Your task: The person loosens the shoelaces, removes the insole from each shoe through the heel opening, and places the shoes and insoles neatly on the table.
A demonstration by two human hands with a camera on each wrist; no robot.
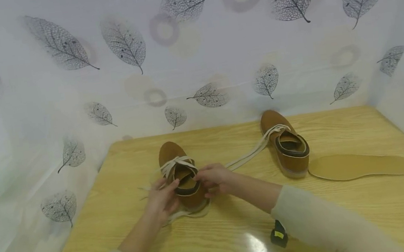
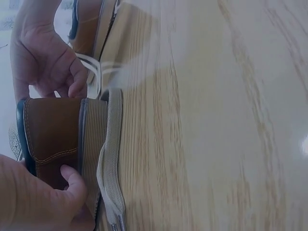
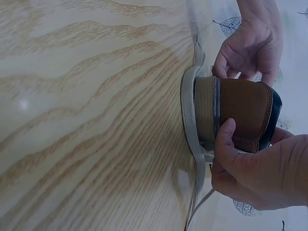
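Observation:
A brown lace-up shoe (image 1: 192, 198) stands on the table with its toe pointing away, its heel facing me. My left hand (image 1: 163, 199) holds the left side of its collar, thumb at the opening. On the opposite side, my right hand (image 1: 216, 178) grips the collar with curled fingers. Inside the opening, a tan insole surface (image 1: 187, 182) shows; how far it reaches into the toe is hidden. Both wrist views show the brown heel (image 2: 55, 122) between the hands. A pale shoelace (image 3: 188, 103) lies on the table along the sole behind the heel.
A second brown shoe (image 1: 293, 161) stands at the back right, its long laces (image 1: 247, 156) trailing left. Beside it a loose tan insole (image 1: 360, 165) lies flat. Leaf-printed sheeting (image 1: 194, 59) encloses the back and sides of the wooden table (image 1: 210, 251).

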